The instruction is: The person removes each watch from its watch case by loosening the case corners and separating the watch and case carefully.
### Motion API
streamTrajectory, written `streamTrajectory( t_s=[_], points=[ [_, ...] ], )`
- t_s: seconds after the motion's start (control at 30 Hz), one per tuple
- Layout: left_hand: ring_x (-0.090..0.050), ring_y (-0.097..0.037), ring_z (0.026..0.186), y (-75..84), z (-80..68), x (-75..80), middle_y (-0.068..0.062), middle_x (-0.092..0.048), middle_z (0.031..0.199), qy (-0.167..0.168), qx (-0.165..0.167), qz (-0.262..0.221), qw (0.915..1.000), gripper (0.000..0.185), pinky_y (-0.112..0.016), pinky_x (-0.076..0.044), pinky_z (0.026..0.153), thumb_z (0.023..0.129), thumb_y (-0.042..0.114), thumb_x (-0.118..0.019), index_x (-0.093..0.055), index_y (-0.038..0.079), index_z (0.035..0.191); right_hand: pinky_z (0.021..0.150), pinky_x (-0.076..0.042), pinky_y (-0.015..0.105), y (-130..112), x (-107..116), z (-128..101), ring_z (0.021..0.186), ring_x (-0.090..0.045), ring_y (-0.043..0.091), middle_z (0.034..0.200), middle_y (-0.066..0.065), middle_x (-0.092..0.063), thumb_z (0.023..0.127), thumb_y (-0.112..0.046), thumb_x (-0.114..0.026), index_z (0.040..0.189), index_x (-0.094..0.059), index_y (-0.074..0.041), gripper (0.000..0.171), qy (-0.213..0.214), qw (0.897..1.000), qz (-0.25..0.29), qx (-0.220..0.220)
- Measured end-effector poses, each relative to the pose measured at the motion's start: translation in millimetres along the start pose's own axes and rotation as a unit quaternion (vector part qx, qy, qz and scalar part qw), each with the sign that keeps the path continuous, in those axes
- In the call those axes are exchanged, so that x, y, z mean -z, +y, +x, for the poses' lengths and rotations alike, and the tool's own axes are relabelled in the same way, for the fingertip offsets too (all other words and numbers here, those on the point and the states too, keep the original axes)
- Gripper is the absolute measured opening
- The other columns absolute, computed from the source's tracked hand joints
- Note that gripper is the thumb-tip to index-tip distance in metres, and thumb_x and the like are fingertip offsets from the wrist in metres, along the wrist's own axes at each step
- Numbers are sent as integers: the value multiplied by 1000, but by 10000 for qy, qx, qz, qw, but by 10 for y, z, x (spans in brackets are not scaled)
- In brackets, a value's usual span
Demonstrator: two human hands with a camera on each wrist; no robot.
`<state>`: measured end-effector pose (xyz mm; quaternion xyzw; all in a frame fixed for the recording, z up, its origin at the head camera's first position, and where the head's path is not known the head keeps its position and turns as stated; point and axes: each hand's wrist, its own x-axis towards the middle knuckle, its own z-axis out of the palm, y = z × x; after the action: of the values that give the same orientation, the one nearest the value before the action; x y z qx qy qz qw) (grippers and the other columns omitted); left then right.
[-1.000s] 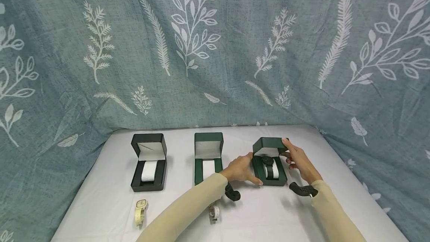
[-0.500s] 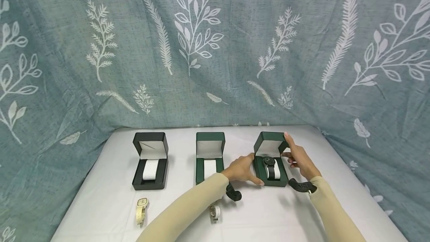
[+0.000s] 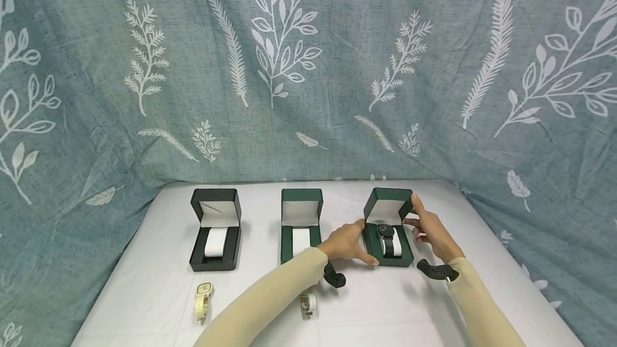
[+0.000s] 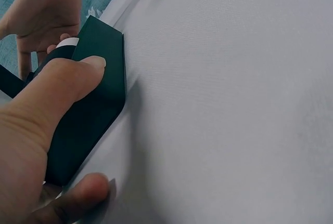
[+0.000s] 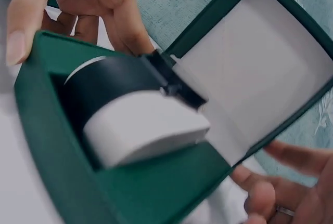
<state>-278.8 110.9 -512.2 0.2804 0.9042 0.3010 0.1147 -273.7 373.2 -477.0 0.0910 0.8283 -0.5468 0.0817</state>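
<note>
A green watch box (image 3: 371, 240) stands with its lid (image 3: 389, 195) up at the table's right. In it a black watch (image 3: 386, 232) wraps a white cushion. My left hand (image 3: 344, 241) grips the base at its left side. Its thumb (image 4: 73, 76) lies on the front face in the left wrist view. My right hand (image 3: 431, 232) is at the box's right, fingertips touching the lid's edge. Its fingers (image 5: 299, 156) look loosely bent beside the hinge in the right wrist view, with nothing held.
A second green box (image 3: 300, 197) and a black box (image 3: 213, 265), lids up, hold bare white cushions. A yellowish watch (image 3: 202, 300) and a white-strapped watch (image 3: 308, 304) lie nearer the front. A patterned curtain (image 3: 332, 138) hangs behind the white table (image 3: 385, 309).
The green box's lid has swung further back, and my right fingers have shifted slightly right along its edge. My left hand has stayed on the base. The head view moved slightly.
</note>
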Motion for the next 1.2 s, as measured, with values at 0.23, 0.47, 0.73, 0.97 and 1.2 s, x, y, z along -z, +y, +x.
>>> streamTrajectory(
  t_s=[0.23,0.47,0.73,0.97,1.2],
  points=[
    [-51,-24,137,0,-7,28,-7,-50,154,-33,-21,-77,10000,116,-39,-45,106,70,54,-93,-34,8,160,68,-49,39,181,70,-64,73,-52,21,152,27,-47,103,-70,-34,162,-28,-4,89,-334,9975,-7,628],
    [-50,-24,138,-12,0,21,-7,-49,155,-71,-59,-108,9999,118,-39,-45,107,71,55,-92,-33,8,161,64,-52,40,306,67,-109,75,-53,18,151,22,-49,105,-63,-42,156,-42,-6,77,-335,9954,102,897],
    [-50,-24,139,-20,13,32,-8,-47,156,-72,-121,-43,9999,119,-38,-44,108,71,57,-91,-32,6,161,61,-54,37,380,77,-215,73,-56,19,144,18,-57,105,-51,-55,151,-50,-4,66,-340,9938,154,1046],
    [-51,-23,138,-6,-3,63,-8,-48,156,-52,-139,53,9999,119,-37,-45,107,72,58,-90,-32,6,161,63,-55,37,460,71,-280,77,-60,23,124,18,-61,103,-40,-64,151,-51,-11,58,-512,9920,-101,1149],
    [-50,-24,139,11,-37,38,-8,-47,156,-112,-58,-105,9999,118,-38,-44,108,72,56,-91,-32,7,161,65,-55,37,542,57,-318,78,-61,21,151,18,-47,98,-32,-74,153,-49,-16,63,-683,9917,-85,1083]
  ],
)
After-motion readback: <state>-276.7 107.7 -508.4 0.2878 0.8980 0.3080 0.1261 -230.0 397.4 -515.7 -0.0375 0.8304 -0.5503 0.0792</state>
